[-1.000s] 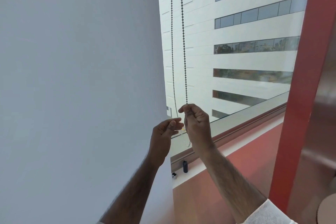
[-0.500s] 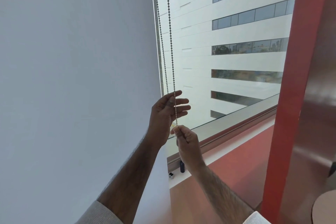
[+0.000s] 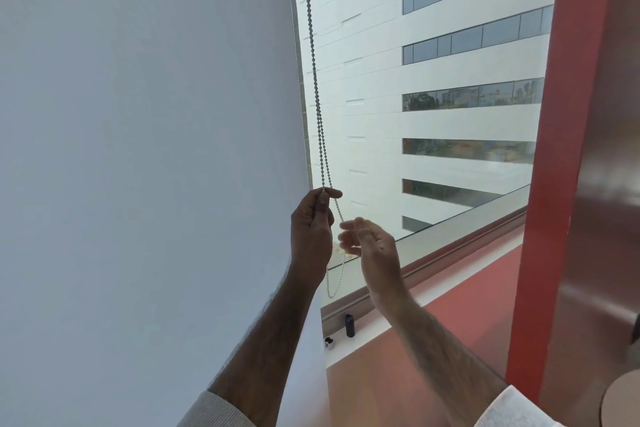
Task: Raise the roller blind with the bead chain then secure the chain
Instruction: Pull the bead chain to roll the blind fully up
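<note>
A white roller blind (image 3: 145,149) fills the left half of the view and hangs down past the sill. Its grey bead chain (image 3: 313,73) drops along the blind's right edge, and its loop ends lower down near the glass. My left hand (image 3: 311,229) is raised beside the blind's edge, thumb and forefinger pinched on one strand of the chain. My right hand (image 3: 369,243) hovers just right of it with fingers spread, blurred, holding nothing. The second strand runs down between the two hands.
A red vertical frame post (image 3: 554,166) stands on the right. The window sill (image 3: 433,291) runs below the glass, with a small dark bottle (image 3: 349,325) and a tiny white object on it. A white office building shows outside.
My right hand has let go of the chain and opened. My left hand, open half a second ago, has closed on a chain strand higher up.
</note>
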{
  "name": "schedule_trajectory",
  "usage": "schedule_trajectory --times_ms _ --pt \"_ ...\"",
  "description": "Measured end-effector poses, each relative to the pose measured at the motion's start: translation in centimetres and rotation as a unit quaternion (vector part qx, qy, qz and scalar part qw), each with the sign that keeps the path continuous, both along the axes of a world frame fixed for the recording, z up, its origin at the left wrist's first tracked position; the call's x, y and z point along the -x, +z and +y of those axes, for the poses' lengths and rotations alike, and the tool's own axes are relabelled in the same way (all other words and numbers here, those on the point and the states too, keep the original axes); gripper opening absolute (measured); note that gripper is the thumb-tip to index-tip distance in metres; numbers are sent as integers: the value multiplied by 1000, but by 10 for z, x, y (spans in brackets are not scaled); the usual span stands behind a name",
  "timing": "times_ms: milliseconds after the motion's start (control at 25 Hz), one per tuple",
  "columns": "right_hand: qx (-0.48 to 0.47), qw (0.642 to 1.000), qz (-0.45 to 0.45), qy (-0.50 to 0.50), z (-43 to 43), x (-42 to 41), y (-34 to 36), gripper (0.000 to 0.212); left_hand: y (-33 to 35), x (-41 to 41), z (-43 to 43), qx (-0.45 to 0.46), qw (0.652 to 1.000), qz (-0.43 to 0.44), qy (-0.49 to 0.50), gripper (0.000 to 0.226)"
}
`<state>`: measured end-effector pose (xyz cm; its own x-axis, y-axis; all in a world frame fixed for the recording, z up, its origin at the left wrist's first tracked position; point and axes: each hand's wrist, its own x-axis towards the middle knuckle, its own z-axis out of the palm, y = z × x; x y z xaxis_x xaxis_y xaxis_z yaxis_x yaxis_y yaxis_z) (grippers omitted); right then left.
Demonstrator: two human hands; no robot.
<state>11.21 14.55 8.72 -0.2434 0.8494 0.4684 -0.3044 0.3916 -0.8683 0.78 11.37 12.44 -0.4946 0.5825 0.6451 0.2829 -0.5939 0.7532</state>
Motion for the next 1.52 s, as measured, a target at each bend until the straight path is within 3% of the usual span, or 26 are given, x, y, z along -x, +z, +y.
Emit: schedule_trajectory --times_ms 200,440,680,840,1040,1240,1520 --pt "-4 997 70 44 5 -1 60 37 -16 -19 -1 19 1000 2 6 30" --pt "7 989 76 129 -5 14 83 30 -65 -23 -8 88 996 29 14 40" --pt "-27 996 76 42 -7 25 55 28 -102 -27 -25 156 987 28 -13 40" --pt "-45 996 70 3 -2 21 43 28 -104 -17 -23 179 979 23 -92 33" --pt "-71 996 39 -26 3 15 33 26 -72 9 -15 129 986 -37 -98 32" --pt "-68 997 -14 -32 -2 20 -18 26 -28 22 -11 68 982 -89 -155 29" --pt "-54 996 -70 -33 -9 28 -78 25 5 8 -8 51 972 -60 -220 32"
